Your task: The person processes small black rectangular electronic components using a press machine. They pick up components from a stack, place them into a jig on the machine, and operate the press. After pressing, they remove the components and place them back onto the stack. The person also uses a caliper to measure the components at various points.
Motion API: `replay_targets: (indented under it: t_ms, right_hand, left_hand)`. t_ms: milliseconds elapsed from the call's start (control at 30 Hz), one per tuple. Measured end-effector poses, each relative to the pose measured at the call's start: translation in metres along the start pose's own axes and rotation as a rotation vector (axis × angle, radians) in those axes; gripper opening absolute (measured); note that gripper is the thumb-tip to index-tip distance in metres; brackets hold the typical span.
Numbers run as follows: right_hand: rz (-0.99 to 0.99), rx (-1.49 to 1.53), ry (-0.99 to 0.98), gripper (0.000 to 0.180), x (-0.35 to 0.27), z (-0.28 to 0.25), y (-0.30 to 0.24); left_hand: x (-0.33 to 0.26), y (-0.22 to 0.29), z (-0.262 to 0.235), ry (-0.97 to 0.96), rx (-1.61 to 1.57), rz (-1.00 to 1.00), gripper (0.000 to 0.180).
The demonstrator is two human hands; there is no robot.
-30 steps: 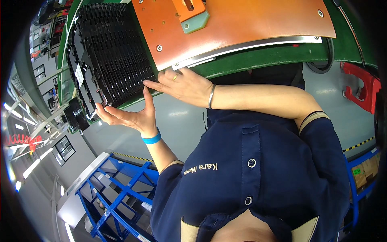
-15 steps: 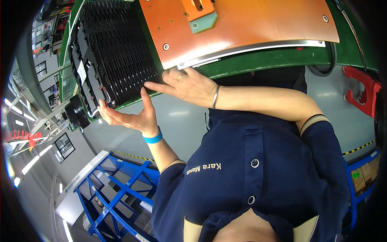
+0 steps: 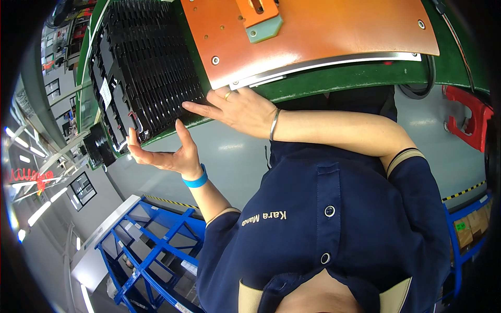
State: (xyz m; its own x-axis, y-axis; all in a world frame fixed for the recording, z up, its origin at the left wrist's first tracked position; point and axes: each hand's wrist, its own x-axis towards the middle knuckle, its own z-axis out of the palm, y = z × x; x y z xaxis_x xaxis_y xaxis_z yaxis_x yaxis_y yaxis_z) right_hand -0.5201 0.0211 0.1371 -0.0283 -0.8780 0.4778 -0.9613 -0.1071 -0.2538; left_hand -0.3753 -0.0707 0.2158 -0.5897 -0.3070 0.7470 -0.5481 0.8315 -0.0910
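Observation:
A black ribbed plastic tray (image 3: 151, 62), with rows of narrow slots, lies at the left on the green bench. At its near left corner is my left hand (image 3: 166, 156), wearing a blue wristband. Its thumb stands well apart from the fingers, and the fingertips are close to the tray's edge; whether they touch it I cannot tell. My right hand (image 3: 237, 110), with a ring and a metal bangle, reaches across from the right. Its index finger stretches to the tray's near right corner. The other fingers bend beside the corner of an orange board (image 3: 323, 36). Nothing shows in either hand.
An orange bracket with a pale green block (image 3: 264, 31) is fixed on the board. A metal strip (image 3: 334, 63) runs under its near edge. Blue metal racks (image 3: 156, 245) stand at lower left. A red plastic object (image 3: 472, 120) is at far right, near a black cable (image 3: 430, 78).
My left hand has shifted slightly left and down, its thumb drawing away from the right index finger. My right hand has slid a little to the left.

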Motion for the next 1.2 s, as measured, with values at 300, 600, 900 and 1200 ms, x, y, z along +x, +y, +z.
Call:
replay_targets:
  t_ms: [300,600,900,1200]
  right_hand:
    - [-0.015,0.037,0.101,0.078,0.002,-0.001,0.003]
    - [-0.003,0.148,0.094,0.093,0.01,0.003,-0.001]
    - [-0.001,0.175,0.071,0.093,0.009,0.002,-0.002]
    - [-0.013,0.301,0.15,0.089,0.013,0.002,-0.003]
  left_hand:
    - [0.0,-0.007,0.003,0.038,0.096,0.102,0.106]
    - [0.002,-0.005,0.003,0.052,0.019,0.05,0.104]
    - [-0.001,-0.005,-0.002,0.054,-0.02,-0.054,0.086]
    - [-0.003,-0.007,0.004,0.07,0.125,0.009,0.078]
